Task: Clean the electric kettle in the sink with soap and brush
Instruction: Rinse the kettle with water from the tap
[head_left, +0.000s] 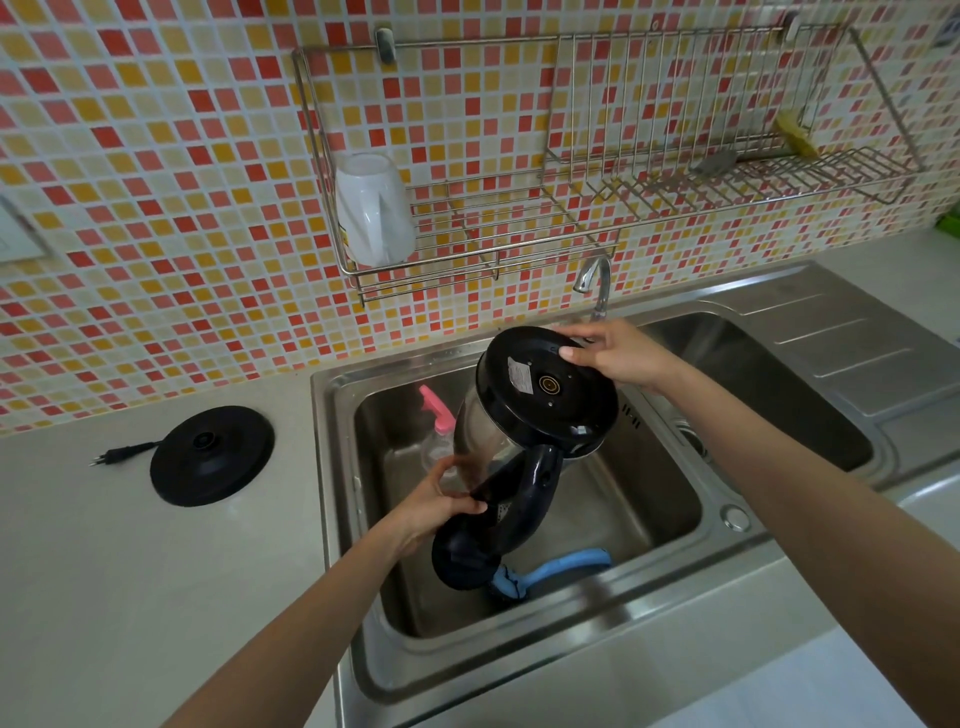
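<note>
On the bench at the left sits the power base (212, 456). Over the sink (597, 631), the kettle (524, 410) is held tipped bottom-up, its lid hanging open below. The left hand (434, 501) curls its fingers round the kettle's mouth end beside the handle. The right hand (621, 356) pinches the rim of the black underside, thumb on top. A soap bottle (439, 415) and a blue brush (566, 564) lie in the basin.
</note>
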